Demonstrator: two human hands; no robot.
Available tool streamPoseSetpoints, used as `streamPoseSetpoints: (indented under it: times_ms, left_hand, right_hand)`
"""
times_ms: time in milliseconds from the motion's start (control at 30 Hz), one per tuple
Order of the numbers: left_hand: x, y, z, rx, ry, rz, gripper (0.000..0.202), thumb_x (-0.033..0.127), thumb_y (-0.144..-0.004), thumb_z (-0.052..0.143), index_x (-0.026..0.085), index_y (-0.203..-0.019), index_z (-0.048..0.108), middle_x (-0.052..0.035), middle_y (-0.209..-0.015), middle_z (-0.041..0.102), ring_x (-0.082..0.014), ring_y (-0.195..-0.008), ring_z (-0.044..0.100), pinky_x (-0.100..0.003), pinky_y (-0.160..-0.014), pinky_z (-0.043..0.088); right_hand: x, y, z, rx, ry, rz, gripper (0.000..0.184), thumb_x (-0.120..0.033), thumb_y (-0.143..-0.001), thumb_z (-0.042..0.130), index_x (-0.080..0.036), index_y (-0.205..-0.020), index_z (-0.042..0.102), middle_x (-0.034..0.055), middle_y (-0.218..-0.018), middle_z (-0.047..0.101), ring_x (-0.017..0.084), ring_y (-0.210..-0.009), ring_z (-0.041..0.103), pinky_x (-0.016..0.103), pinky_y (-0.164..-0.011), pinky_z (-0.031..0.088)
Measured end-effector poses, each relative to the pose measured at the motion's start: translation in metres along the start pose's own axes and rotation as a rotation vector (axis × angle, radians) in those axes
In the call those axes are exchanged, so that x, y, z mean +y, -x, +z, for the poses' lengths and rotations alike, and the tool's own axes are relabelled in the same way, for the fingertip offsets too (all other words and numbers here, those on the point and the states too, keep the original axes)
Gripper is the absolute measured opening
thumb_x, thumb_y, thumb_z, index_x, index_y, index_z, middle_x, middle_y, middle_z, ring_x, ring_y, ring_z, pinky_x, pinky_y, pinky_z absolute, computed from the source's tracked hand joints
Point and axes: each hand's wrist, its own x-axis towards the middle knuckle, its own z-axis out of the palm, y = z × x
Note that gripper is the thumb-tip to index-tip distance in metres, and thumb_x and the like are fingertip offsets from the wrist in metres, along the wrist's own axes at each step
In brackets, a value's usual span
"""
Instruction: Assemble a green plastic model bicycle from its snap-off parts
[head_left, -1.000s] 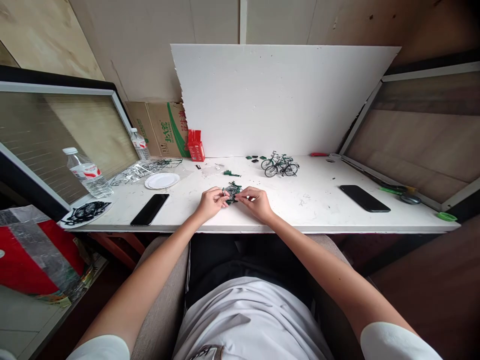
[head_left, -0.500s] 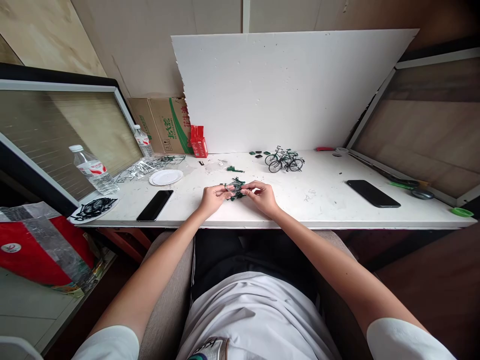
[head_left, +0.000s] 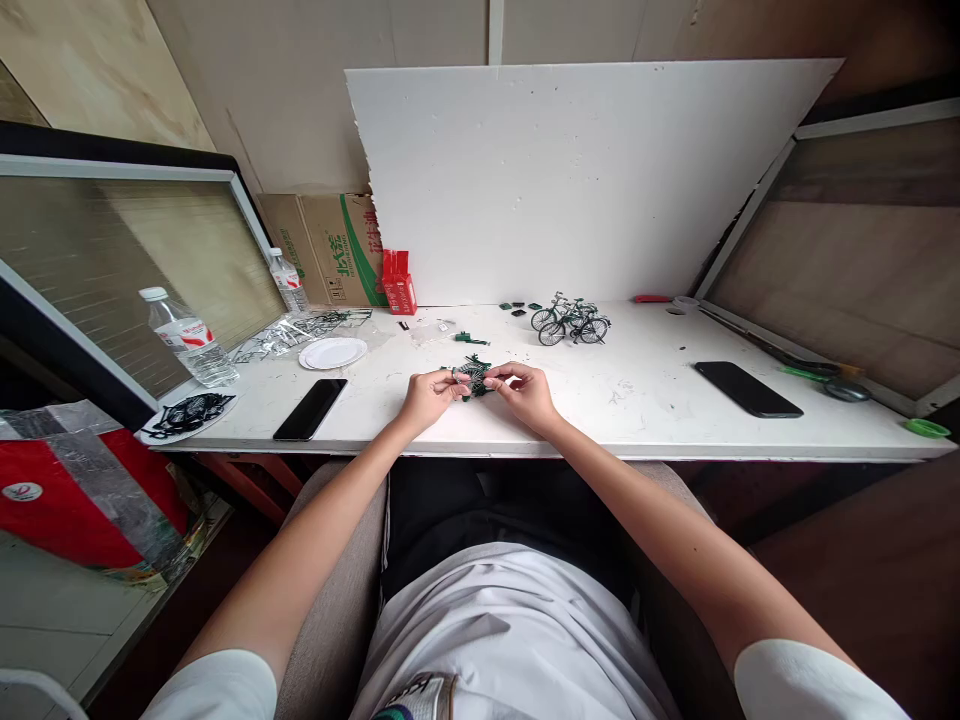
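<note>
Between my fingertips, just above the front of the white table, is a small dark green model bicycle [head_left: 478,376] with thin spokes. My left hand [head_left: 433,398] pinches it from the left, and my right hand [head_left: 523,394] pinches its right side. Fingers cover parts of it, so its exact build is hard to make out. A little beyond it lies a green plastic piece [head_left: 471,339]. Farther right stand green and black model bicycles [head_left: 571,320], close together and upright. Small dark parts [head_left: 517,308] lie to the left of them.
A black phone [head_left: 310,410] lies left of my hands, another phone [head_left: 748,389] to the right. White plates [head_left: 333,353], a plate of black parts [head_left: 161,436], water bottles [head_left: 187,338] and part frames [head_left: 289,335] occupy the left. A white board [head_left: 592,180] leans behind.
Both hands keep nearly the same place and grip on the model bicycle. The whole view has shifted very slightly.
</note>
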Motion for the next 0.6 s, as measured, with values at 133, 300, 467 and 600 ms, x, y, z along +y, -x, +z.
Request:
streamPoseSetpoints:
  times_ms: [133,300,467,600]
  left_hand:
    - [-0.0020,-0.0005,-0.0001,0.008,0.003,-0.006,0.041,0.048,-0.081,0.086,0.013,-0.102,0.080,-0.0115,-0.086,0.082,-0.0257,-0.080,0.080,-0.039,-0.079,0.066]
    - [-0.0020,-0.0005,0.0004,0.003,0.019,-0.002,0.040,0.048,-0.081,0.086,0.013,-0.099,0.079,-0.0110,-0.085,0.082,-0.0265,-0.080,0.081,-0.041,-0.080,0.067]
    - [-0.0042,-0.0006,0.0011,0.007,0.023,-0.007,0.041,0.051,-0.082,0.085,0.014,-0.096,0.077,-0.0105,-0.084,0.081,-0.0285,-0.083,0.082,-0.042,-0.080,0.069]
    - [-0.0090,-0.0016,0.0009,0.015,0.029,-0.003,0.044,0.056,-0.082,0.083,0.014,-0.091,0.075,-0.0103,-0.086,0.080,-0.0301,-0.082,0.082,-0.040,-0.075,0.070]
  right_hand:
    - [-0.0014,0.0001,0.0001,0.001,-0.009,-0.008,0.028,-0.049,-0.087,0.081,-0.022,-0.095,0.083,0.0084,-0.100,0.082,0.024,-0.092,0.074,0.032,-0.071,0.052]
    - [-0.0020,0.0001,0.0000,0.000,-0.015,-0.007,0.027,-0.048,-0.087,0.082,-0.022,-0.095,0.084,0.0090,-0.101,0.082,0.025,-0.092,0.074,0.032,-0.071,0.053]
    - [0.0006,0.0002,-0.0019,-0.043,-0.056,0.007,0.028,-0.048,-0.085,0.084,-0.022,-0.096,0.085,0.0096,-0.101,0.083,0.027,-0.096,0.075,0.033,-0.074,0.055]
    - [0.0000,0.0010,-0.0023,-0.083,-0.062,0.001,0.029,-0.049,-0.083,0.086,-0.023,-0.095,0.086,0.0099,-0.100,0.083,0.027,-0.094,0.076,0.035,-0.078,0.057]
